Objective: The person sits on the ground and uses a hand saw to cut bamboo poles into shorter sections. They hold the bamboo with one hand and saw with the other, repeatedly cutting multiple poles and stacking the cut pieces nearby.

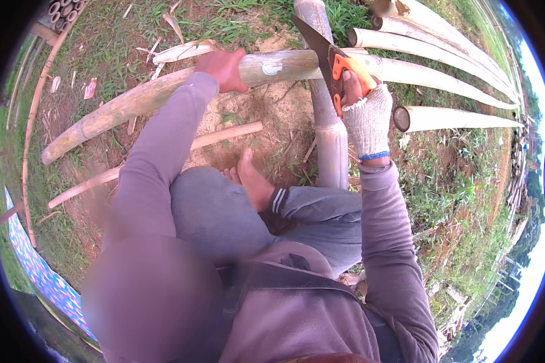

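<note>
A bamboo pole [145, 104] lies slantwise in front of me, its right part resting across a thicker bamboo pole [331, 148] on the ground. My bare left hand [221, 68] wraps over the first pole from above. My right hand [369, 112], in a white knitted glove with a blue cuff edge, grips the orange handle of a hand saw [318, 49]. The saw's dark blade stands across the pole at its right end; whether the teeth have bitten into it I cannot tell. A pale mark shows on the pole between my left hand and the blade.
Several long bamboo poles [442, 68] lie on the right, with a single one [460, 118] nearer. A thin stick [224, 134] lies close to my bare foot [254, 181]. Pale bamboo scraps [181, 53] and sawdust cover the ground ahead. Cut bamboo tubes [63, 13] are stacked far left.
</note>
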`<action>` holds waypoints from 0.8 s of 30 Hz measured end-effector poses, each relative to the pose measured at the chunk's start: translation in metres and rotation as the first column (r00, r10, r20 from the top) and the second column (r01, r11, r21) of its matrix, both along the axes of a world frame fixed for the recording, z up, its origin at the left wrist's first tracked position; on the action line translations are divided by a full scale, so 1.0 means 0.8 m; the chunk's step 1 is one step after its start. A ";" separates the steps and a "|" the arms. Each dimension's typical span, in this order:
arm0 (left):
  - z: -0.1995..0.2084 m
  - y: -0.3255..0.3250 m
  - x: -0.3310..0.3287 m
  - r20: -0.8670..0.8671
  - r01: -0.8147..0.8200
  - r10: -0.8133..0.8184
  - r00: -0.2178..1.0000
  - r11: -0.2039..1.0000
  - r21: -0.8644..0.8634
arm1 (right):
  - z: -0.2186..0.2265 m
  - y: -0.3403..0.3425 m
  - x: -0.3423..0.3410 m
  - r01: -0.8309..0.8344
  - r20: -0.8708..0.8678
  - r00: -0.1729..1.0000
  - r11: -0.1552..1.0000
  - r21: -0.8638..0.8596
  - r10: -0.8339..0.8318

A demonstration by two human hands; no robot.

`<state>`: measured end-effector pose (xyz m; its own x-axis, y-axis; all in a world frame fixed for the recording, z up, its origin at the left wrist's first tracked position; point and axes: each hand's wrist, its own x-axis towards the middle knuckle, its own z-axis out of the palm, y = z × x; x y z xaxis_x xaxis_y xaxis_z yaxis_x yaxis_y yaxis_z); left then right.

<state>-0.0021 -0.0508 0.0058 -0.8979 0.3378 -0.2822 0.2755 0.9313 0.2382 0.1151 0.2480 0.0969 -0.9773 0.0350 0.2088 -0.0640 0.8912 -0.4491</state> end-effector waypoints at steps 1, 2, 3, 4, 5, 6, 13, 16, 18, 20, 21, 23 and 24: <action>0.007 -0.004 0.003 0.028 0.001 -0.002 1.000 1.000 0.009 | 0.006 -0.008 0.008 0.163 0.188 0.978 0.886 -0.435 -0.087; 0.006 -0.009 0.005 0.061 0.004 -0.004 0.998 1.000 0.009 | -0.003 -0.011 0.024 0.228 0.223 0.969 0.743 -0.629 -0.109; 0.002 -0.009 0.005 0.062 0.002 -0.003 0.998 1.000 0.008 | -0.004 -0.005 0.064 0.206 0.174 0.978 0.681 -0.703 -0.116; -0.003 -0.017 -0.003 0.054 -0.016 0.016 0.998 1.000 0.000 | -0.002 0.001 0.108 0.198 0.150 0.980 0.636 -0.746 -0.130; -0.015 -0.017 0.002 0.067 -0.024 0.024 0.997 1.000 0.002 | 0.003 0.013 0.157 0.209 0.145 0.978 0.675 -0.708 -0.151; -0.020 -0.011 0.010 0.075 -0.023 0.023 0.997 1.000 0.000 | 0.010 0.027 0.208 0.232 0.149 0.973 0.755 -0.614 -0.178; -0.010 0.012 0.000 0.000 -0.004 0.003 1.000 1.000 -0.023 | -0.028 -0.003 0.037 0.121 -0.009 0.990 0.862 -0.493 -0.144; 0.003 -0.002 -0.007 0.004 0.003 -0.003 1.000 1.000 0.005 | -0.039 -0.009 0.021 0.126 -0.002 0.989 0.849 -0.512 -0.149; -0.001 -0.015 0.012 0.042 0.010 -0.010 0.999 1.000 0.009 | -0.038 -0.006 0.091 0.166 0.149 0.981 0.137 -0.977 -0.125; -0.006 -0.018 0.007 0.008 -0.017 0.017 1.000 1.000 0.000 | -0.033 0.016 0.190 0.212 0.176 0.968 0.208 -0.955 -0.180; -0.012 -0.012 0.014 0.041 -0.014 0.015 0.999 1.000 -0.006 | -0.031 0.034 0.244 0.174 0.085 0.983 0.694 -0.699 -0.161; -0.008 -0.006 0.006 0.067 0.005 -0.003 0.998 1.000 -0.027 | -0.039 0.051 0.278 0.111 0.000 0.991 0.832 -0.544 -0.133; -0.018 -0.003 0.006 -0.016 -0.006 0.005 1.000 1.000 -0.017 | -0.051 0.058 0.274 0.070 -0.060 0.992 0.879 -0.472 -0.111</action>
<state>0.0031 -0.0533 -0.0089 -0.9042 0.3281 -0.2734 0.2739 0.9367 0.2181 0.3342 0.2947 0.0560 -0.9450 0.2366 0.2260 -0.0483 0.5822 -0.8116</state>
